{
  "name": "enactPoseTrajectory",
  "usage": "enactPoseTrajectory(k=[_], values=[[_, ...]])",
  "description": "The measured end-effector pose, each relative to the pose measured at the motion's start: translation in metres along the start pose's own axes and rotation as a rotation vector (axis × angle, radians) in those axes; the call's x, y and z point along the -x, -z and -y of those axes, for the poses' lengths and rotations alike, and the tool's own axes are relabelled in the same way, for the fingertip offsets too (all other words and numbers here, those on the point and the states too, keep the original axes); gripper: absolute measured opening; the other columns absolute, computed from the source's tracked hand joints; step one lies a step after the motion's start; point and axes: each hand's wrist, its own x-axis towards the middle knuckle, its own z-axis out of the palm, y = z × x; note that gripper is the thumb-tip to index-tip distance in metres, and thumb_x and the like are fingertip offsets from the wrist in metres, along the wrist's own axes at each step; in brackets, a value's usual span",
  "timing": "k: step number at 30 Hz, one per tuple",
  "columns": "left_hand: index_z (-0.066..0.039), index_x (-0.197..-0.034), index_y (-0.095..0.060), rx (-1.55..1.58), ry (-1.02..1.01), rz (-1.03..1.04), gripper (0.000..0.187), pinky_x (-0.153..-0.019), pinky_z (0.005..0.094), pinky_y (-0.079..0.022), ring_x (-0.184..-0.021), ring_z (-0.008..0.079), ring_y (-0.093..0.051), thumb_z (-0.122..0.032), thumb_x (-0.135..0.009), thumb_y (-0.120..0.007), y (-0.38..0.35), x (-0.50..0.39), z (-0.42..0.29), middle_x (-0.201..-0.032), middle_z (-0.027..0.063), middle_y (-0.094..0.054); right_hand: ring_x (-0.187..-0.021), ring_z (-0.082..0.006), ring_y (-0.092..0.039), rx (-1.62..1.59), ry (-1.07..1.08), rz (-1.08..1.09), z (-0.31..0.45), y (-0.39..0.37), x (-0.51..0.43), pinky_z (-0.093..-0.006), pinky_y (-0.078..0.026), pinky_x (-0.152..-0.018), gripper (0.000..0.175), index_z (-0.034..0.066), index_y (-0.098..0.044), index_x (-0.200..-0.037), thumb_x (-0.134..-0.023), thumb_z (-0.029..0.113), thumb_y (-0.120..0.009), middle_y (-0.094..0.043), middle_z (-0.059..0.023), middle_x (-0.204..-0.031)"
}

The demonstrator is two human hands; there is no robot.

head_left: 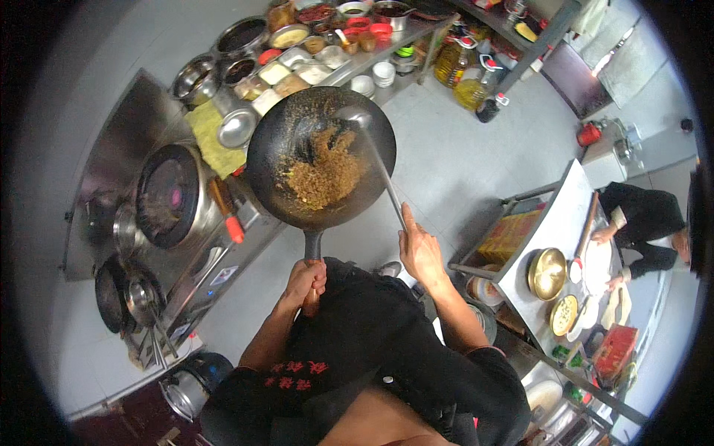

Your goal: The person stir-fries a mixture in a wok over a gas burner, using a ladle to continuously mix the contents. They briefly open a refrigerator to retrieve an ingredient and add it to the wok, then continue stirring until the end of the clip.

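Observation:
My left hand grips the wooden handle of a dark wok, held up in front of my body. Browned, crumbly fried food, perhaps rice or minced meat, lies in the wok's middle and lower part, with bits stuck to its wall. My right hand is closed around the metal shaft of a cooking ladle, its index finger stretched along the shaft. The ladle's bowl is inside the wok near the upper right wall, slightly blurred.
A second wok sits on the steel stove at left, near a red-tipped brush-like tool. Seasoning containers and steel pots crowd the upper counter. At right, a person works at a table with a brass-coloured bowl.

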Motion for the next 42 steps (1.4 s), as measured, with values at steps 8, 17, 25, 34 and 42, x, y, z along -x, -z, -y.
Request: enactPoseTrajectory(k=[8, 17, 25, 34, 42], values=[[-0.009, -0.101, -0.053, 0.109, -0.013, 0.246, 0.013, -0.047, 0.0281, -0.043, -0.051, 0.0072, -0.045, -0.018, -0.103, -0.062, -0.011, -0.034, -0.015, -0.066, -0.0034, -0.044, -0.098, -0.0509, -0.068, -0.182, -0.203, -0.029, 0.009, 0.021, -0.019, -0.0575, -0.053, -0.086, 0.060, 0.0071, -0.037, -0.158, -0.103, 0.017, -0.057, -0.069, -0.0333, -0.112], [-0.008, -0.087, -0.056, 0.195, -0.420, -0.278, 0.016, -0.042, 0.0295, -0.039, -0.047, 0.0108, -0.049, -0.012, -0.099, -0.065, 0.065, 0.052, 0.016, -0.060, -0.0017, -0.045, -0.046, -0.0065, -0.044, -0.482, 0.010, 0.478, 0.122, -0.061, -0.108, -0.0265, -0.037, -0.042, 0.020, 0.0084, -0.054, -0.125, -0.108, 0.019, -0.056, -0.045, 0.0039, -0.066], [-0.014, -0.068, -0.047, 0.453, -0.416, -0.723, 0.027, -0.042, 0.0299, -0.036, -0.045, 0.0106, -0.042, -0.008, -0.090, -0.061, 0.210, 0.111, 0.036, -0.058, -0.0020, -0.045, -0.105, -0.0432, -0.070, -0.039, 0.707, 0.824, 0.267, -0.159, -0.156, -0.0482, -0.053, -0.091, 0.053, 0.0076, -0.047, -0.151, -0.103, 0.024, -0.061, -0.072, -0.0270, -0.108], [-0.015, -0.076, -0.051, 0.423, -0.278, -0.701, 0.024, -0.043, 0.0262, -0.038, -0.049, 0.0099, -0.045, -0.016, -0.096, -0.063, 0.288, 0.131, 0.076, -0.065, -0.0061, -0.047, -0.109, -0.0486, -0.066, 0.176, 0.666, 0.874, 0.344, -0.322, -0.149, -0.0544, -0.052, -0.092, 0.048, 0.0100, -0.048, -0.148, -0.103, 0.025, -0.057, -0.068, -0.0326, -0.115], [0.000, -0.124, -0.060, -0.011, -0.154, -1.001, 0.054, -0.076, 0.0388, -0.058, -0.088, 0.0233, -0.069, -0.050, -0.103, -0.061, 0.321, 0.150, 0.070, -0.101, 0.0120, -0.071, -0.108, -0.0298, -0.070, -0.187, 0.531, 1.173, 0.324, -0.358, -0.146, -0.0524, -0.057, -0.093, 0.065, 0.0098, -0.038, -0.155, -0.101, 0.033, -0.067, -0.069, -0.0203, -0.123]])
